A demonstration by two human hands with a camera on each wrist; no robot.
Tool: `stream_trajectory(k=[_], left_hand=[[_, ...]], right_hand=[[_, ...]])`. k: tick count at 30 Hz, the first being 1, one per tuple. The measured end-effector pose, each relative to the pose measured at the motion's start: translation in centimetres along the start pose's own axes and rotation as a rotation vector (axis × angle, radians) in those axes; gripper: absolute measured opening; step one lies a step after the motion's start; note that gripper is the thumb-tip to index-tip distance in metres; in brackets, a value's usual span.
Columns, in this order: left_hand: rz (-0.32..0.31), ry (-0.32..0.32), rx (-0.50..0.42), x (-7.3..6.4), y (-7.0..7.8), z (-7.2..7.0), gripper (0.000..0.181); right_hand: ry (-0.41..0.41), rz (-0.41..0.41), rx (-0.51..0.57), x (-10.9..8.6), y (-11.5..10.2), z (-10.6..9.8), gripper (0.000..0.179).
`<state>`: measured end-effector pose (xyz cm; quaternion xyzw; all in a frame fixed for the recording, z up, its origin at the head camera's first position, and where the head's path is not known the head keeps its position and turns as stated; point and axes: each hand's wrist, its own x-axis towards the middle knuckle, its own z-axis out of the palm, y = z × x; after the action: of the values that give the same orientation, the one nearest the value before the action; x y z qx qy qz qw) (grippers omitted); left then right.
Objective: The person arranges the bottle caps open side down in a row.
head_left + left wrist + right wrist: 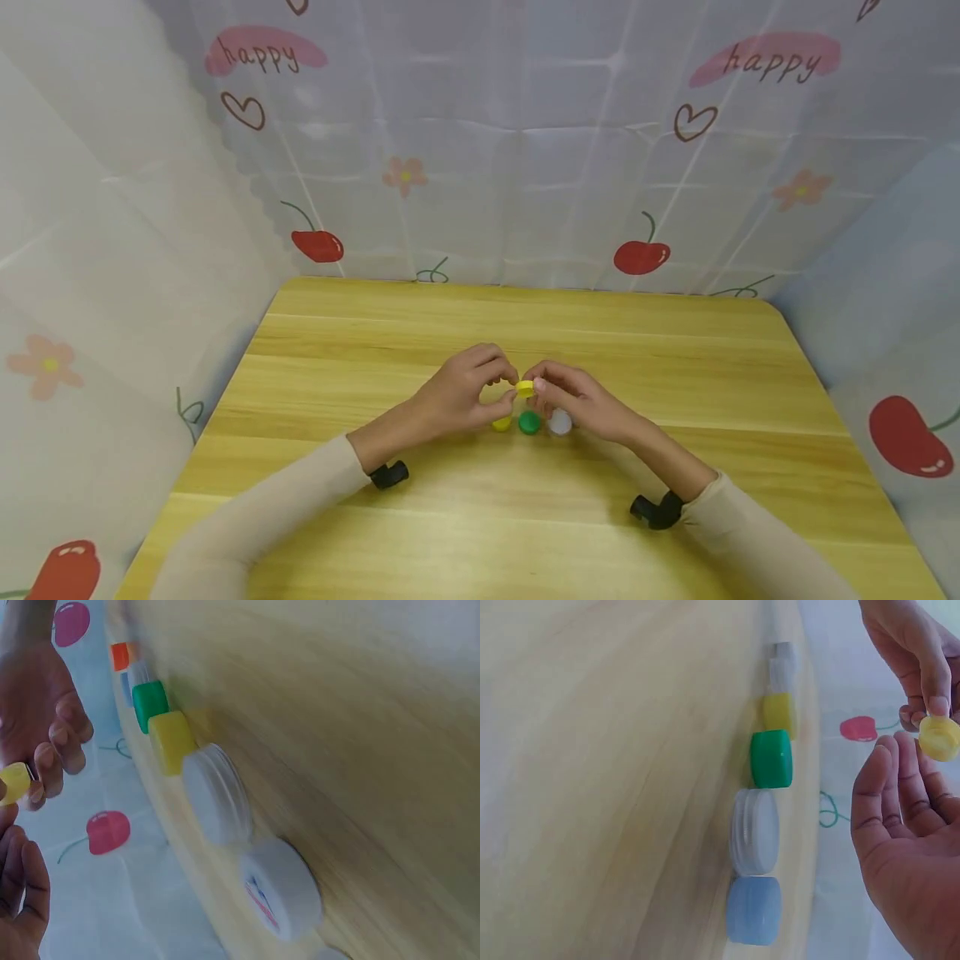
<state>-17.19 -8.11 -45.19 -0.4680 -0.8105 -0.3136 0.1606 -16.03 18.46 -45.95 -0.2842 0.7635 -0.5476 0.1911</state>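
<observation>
A small yellow cap is raised above the table between both hands. My left hand pinches its left side with fingertips and thumb, while the right hand pinches the right side. The right wrist view shows the open underside of this cap. Beneath the hands, a row of caps stands on the table: a yellow one partly hidden by the left hand, a green one and a whitish one partly behind the right hand.
The wrist views show more caps in the row: a white lid with print, a clear lid, an orange cap and a light blue cap. The wooden table meets a patterned curtain behind.
</observation>
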Motion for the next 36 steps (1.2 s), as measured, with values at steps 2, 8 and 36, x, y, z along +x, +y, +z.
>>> stream_trajectory(k=[2,8,36], left_hand=[[0.064,0.025,0.054,0.4,0.2,0.1,0.011],[0.093,0.062,0.069,0.5,0.6,0.5,0.011],[-0.044,0.033,0.014,0.0,1.1,0.7,0.02]], right_hand=[[-0.022,-0.001,0.059,0.1,-0.1,-0.1,0.029],[-0.047,0.033,0.102,-0.1,0.1,-0.3,0.028],[0.109,-0.081,-0.292,-0.9,-0.9,-0.6,0.014]])
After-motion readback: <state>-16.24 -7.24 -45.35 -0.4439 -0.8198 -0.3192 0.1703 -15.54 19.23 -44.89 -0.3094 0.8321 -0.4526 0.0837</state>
